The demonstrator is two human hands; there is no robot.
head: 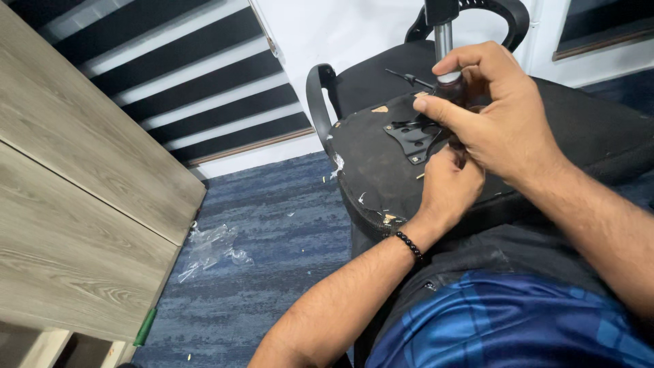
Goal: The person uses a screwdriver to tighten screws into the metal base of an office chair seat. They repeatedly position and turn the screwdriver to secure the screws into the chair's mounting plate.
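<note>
Closest to us lies our blue checked shirt point(518, 327), and above it the dark cloth over our lap; from there both forearms reach up to an upturned office chair seat point(381, 170), whose black underside faces us and rests against our legs; its fabric is scuffed, with pale chips and torn spots along the near edge. Our left hand point(446, 184), with a black bead bracelet point(409, 245) at the wrist, is curled under the other hand beside the black metal mounting plate point(412, 136) fixed to the seat's underside; we cannot tell what its fingers hold, for they are hidden. Our right hand point(497, 109) sits above it, thumb and forefinger pinched narrowly on a small dark knob-like part point(451, 85) at the foot of the silver metal post point(443, 37) that rises from the plate; the other fingers are bent close around it. Beyond the seat stands a black curved armrest point(317, 92), and a second black loop shows at the top beside the post; a thin black tool lies near the plate. Further left, crumpled clear plastic wrap point(211, 249) lies on the blue carpet point(272, 225); a pale wood-grain tabletop point(75, 204) fills the left side; striped blinds point(184, 75) hang behind.
</note>
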